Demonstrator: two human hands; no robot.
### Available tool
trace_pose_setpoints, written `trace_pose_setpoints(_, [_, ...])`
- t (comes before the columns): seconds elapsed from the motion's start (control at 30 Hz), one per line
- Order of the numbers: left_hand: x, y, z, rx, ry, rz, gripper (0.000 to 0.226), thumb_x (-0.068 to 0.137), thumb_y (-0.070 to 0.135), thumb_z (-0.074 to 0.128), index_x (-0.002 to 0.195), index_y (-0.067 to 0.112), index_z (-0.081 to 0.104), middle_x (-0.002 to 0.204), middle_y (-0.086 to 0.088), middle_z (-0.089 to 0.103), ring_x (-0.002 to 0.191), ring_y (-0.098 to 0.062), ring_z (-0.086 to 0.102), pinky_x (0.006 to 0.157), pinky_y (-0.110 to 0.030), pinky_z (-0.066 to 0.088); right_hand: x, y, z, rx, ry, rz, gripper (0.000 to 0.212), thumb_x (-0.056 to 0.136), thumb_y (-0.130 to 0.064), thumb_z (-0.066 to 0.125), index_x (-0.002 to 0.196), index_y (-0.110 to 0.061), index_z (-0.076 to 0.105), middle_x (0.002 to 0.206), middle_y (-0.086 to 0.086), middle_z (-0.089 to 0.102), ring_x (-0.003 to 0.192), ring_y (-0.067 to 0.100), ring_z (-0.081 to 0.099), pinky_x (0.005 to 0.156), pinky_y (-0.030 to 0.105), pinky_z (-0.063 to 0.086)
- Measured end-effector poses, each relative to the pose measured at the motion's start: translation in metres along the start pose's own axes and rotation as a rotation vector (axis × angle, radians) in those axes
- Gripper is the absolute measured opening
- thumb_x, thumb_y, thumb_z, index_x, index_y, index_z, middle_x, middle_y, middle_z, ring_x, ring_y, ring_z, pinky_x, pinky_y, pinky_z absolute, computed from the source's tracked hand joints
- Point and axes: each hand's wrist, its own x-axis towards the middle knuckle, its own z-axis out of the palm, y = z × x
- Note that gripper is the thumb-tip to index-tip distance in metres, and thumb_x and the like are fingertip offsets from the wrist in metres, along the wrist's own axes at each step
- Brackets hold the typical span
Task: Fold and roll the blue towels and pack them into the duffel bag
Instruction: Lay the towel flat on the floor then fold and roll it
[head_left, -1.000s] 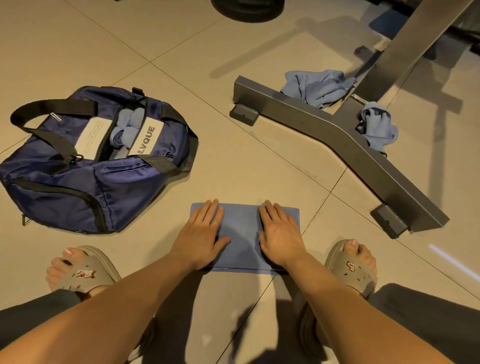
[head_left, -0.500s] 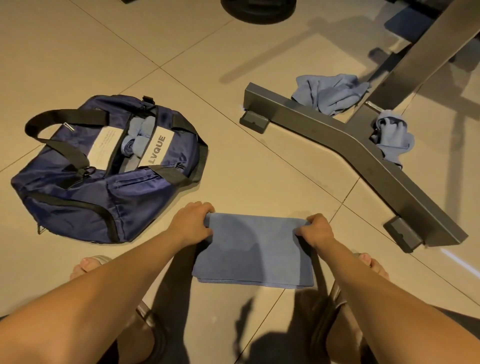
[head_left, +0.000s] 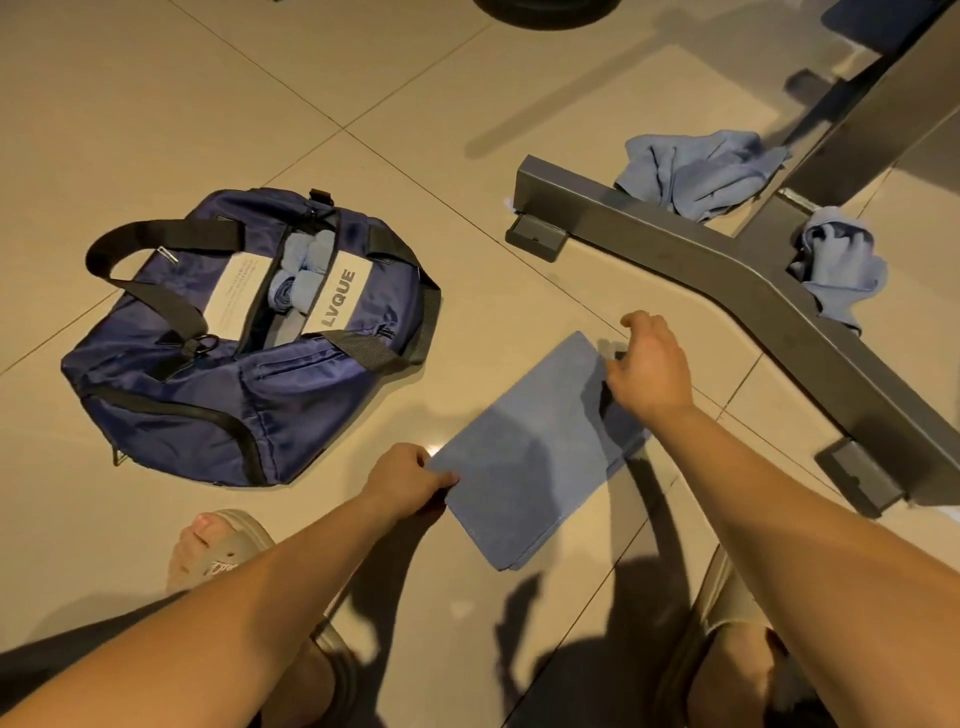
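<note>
The folded blue towel (head_left: 524, 457) is lying slantwise on the floor (head_left: 467, 322) between both hands: the left hand (head_left: 402, 480) is pinching its near-left corner, the right hand (head_left: 649, 364) gripping its far edge, right of the duffel bag (head_left: 218, 395).

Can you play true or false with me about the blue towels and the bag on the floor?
1. The duffel bag is zipped shut. False: it is open, with rolled towels showing inside.
2. The left hand and the right hand both hold the folded towel. True.
3. The folded towel is inside the duffel bag. False: it lies on the floor beside the duffel bag.
4. Two crumpled towels lie against the metal frame. True.
</note>
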Motion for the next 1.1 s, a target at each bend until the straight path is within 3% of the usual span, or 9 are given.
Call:
trace_pose_setpoints(0.1, [-0.008,-0.009,-0.002,0.359,0.394,0.327,0.019,0.092,0.041,0.066,0.092,0.023,0.057,0.088,0.007,0.062,0.077,-0.016,0.057,0.063,-0.031,0.044,-0.043,-0.022,0.018,-0.109,-0.174,-0.199,0.005,0.091,-0.011,0.055,0.094,-0.011,0.059,0.099,0.01,0.059,0.085,0.036,0.059,0.066,0.04,0.045])
trace_pose_setpoints(0.23, [0.0,-0.022,-0.009,0.799,0.135,1.012,0.02,0.085,0.027,0.065,0.105,0.028,0.065,0.105,0.005,0.058,0.093,-0.02,0.053,0.076,-0.033,0.045,-0.119,-0.043,0.052,-0.139,-0.434,-0.366,0.014,0.091,-0.018,0.049,0.086,-0.013,0.061,0.095,0.007,0.06,0.085,0.034,0.06,0.069,0.042,0.05])
trace_pose_setpoints(0.33, [0.01,-0.016,-0.009,0.928,0.019,1.032,0.023,0.08,0.025,0.067,0.104,0.028,0.067,0.108,0.003,0.059,0.09,-0.022,0.054,0.072,-0.037,0.046,-0.158,-0.052,0.07,-0.215,-0.506,-0.364,0.019,0.093,-0.031,0.055,0.099,-0.016,0.063,0.105,0.004,0.057,0.095,0.03,0.058,0.075,0.037,0.049])
trace_pose_setpoints(0.5, [0.013,-0.001,-0.015,0.886,-0.054,0.974,0.028,0.083,0.028,0.074,0.109,0.02,0.069,0.107,-0.001,0.063,0.091,-0.023,0.056,0.074,-0.036,0.049,-0.18,-0.054,0.093,-0.288,-0.359,-0.278,0.051,0.085,-0.054,0.067,0.119,-0.017,0.06,0.113,0.006,0.058,0.104,0.028,0.055,0.082,0.04,0.044])
trace_pose_setpoints(0.63, [0.015,0.004,-0.015,0.881,-0.072,0.975,0.024,0.081,0.024,0.072,0.104,0.018,0.072,0.101,-0.001,0.063,0.087,-0.021,0.055,0.069,-0.031,0.043,-0.191,-0.046,0.109,-0.33,-0.258,-0.28,0.041,0.069,-0.038,0.081,0.101,-0.016,0.067,0.095,0.007,0.063,0.086,0.028,0.059,0.069,0.038,0.047])
trace_pose_setpoints(0.77, [0.018,0.003,-0.011,0.903,-0.024,0.989,0.023,0.078,0.02,0.067,0.099,0.018,0.075,0.095,0.0,0.066,0.082,-0.022,0.057,0.064,-0.028,0.037,-0.189,-0.035,0.114,-0.244,-0.168,-0.293,0.02,0.065,-0.009,0.075,0.081,-0.018,0.067,0.083,0.003,0.061,0.075,0.028,0.06,0.061,0.034,0.045])
trace_pose_setpoints(0.93, [0.015,0.003,-0.006,0.84,-0.034,0.91,0.014,0.075,0.036,0.064,0.078,0.022,0.066,0.078,0.005,0.054,0.072,-0.015,0.047,0.062,-0.035,0.045,-0.185,-0.026,0.094,0.153,-0.24,-0.18,0.01,0.081,-0.011,0.058,0.074,-0.017,0.053,0.079,0.004,0.058,0.074,0.03,0.054,0.062,0.032,0.036])
trace_pose_setpoints(1.03, [0.013,0.01,-0.003,0.825,-0.145,0.807,0.018,0.08,0.035,0.061,0.075,0.018,0.058,0.073,-0.001,0.054,0.065,-0.019,0.046,0.063,-0.043,0.049,-0.188,-0.03,0.083,0.138,-0.263,-0.104,0.006,0.078,-0.016,0.059,0.083,-0.015,0.055,0.086,0.005,0.061,0.079,0.031,0.055,0.064,0.032,0.037])
trace_pose_setpoints(1.1, [0.013,0.02,-0.003,0.84,-0.248,0.708,0.016,0.084,0.032,0.062,0.076,0.018,0.058,0.07,0.0,0.055,0.063,-0.02,0.047,0.064,-0.041,0.049,-0.196,-0.034,0.086,-0.011,-0.234,-0.168,0.034,0.073,-0.036,0.067,0.1,-0.016,0.059,0.094,0.0,0.06,0.081,0.026,0.055,0.068,0.033,0.042])
